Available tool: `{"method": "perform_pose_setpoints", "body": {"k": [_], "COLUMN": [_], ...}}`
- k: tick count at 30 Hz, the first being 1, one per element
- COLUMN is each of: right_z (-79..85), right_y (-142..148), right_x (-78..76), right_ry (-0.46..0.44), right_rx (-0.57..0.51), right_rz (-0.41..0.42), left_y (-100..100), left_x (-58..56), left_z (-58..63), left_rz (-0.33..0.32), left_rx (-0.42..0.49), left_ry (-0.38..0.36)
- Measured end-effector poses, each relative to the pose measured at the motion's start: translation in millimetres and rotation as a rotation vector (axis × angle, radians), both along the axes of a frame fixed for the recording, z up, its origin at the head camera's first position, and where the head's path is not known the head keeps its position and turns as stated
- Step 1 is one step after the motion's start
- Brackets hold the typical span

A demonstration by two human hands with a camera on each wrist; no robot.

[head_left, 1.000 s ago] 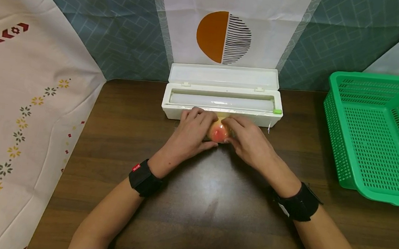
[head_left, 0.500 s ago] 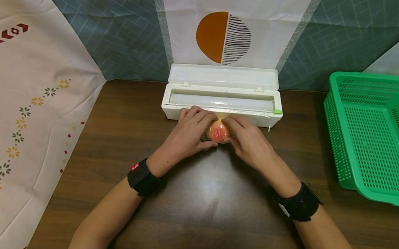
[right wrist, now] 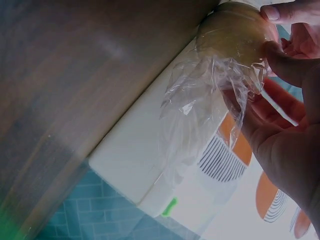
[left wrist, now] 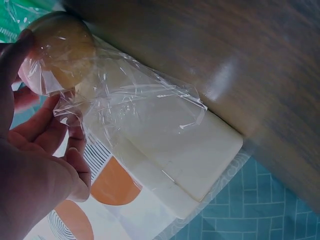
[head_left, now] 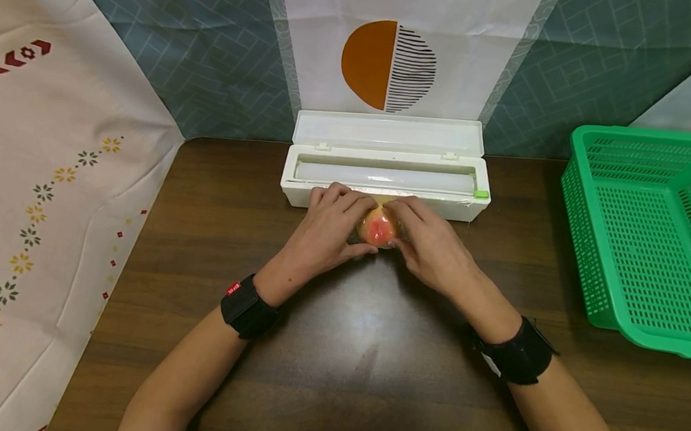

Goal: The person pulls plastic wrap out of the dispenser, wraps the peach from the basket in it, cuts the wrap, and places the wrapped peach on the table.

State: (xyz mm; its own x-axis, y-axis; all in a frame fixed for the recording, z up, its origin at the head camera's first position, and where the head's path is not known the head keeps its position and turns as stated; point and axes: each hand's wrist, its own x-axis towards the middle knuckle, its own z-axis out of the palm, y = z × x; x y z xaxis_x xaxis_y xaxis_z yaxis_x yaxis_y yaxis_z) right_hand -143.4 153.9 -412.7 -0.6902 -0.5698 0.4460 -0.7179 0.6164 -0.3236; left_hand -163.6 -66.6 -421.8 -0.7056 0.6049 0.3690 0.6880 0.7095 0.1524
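A round red-and-yellow fruit [head_left: 379, 228], its exact kind unclear, sits against the front of a white cling film dispenser [head_left: 388, 157]. Clear cling film [left wrist: 145, 100] covers the fruit and spreads out loosely to both sides along the box front. My left hand [head_left: 328, 231] holds the fruit's left side, its fingers curled at the film and the thumb low in front. From the right, my right hand [head_left: 433, 241] grips the fruit, with its thumb [right wrist: 285, 62] against the skin and its fingers behind the gathered film. The fruit's underside is hidden in the head view.
The dispenser's lid stands raised, showing the film roll [head_left: 386, 177] and a green slider [head_left: 480, 194]. A green plastic basket [head_left: 600, 295] stands at the right on the brown wooden table [head_left: 361, 376]. Patterned cloth [head_left: 21, 212] hangs at the left and back.
Both hands stay at the fruit, with only slight finger shifts. The strip of film that hung from the dispenser's right front corner no longer hangs down there.
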Motion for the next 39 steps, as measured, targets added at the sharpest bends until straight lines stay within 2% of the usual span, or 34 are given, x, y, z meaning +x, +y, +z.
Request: {"method": "perform_pose_setpoints", "body": {"k": [8, 15, 26, 39], "right_z": [2.5, 1.9, 3.1, 2.4], "right_y": [2.3, 3.3, 1.4, 2.7], "right_x": [0.8, -0.7, 1.6, 2.7], "right_ry": [0.03, 0.005, -0.023, -0.044], "right_rx": [0.029, 0.059, 0.064, 0.045], "right_rz": [-0.008, -0.024, -0.036, -0.029], "left_y": [-0.8, 0.8, 0.4, 2.1], "left_x": [-0.9, -1.4, -1.9, 1.3], "left_z": [0.6, 3.3, 0.8, -1.6], "left_rz": [0.001, 0.004, -0.001, 0.024], "left_rx": [-0.015, -0.02, 0.01, -0.022], "left_ry": [0.009, 0.011, 0.025, 0.05]}}
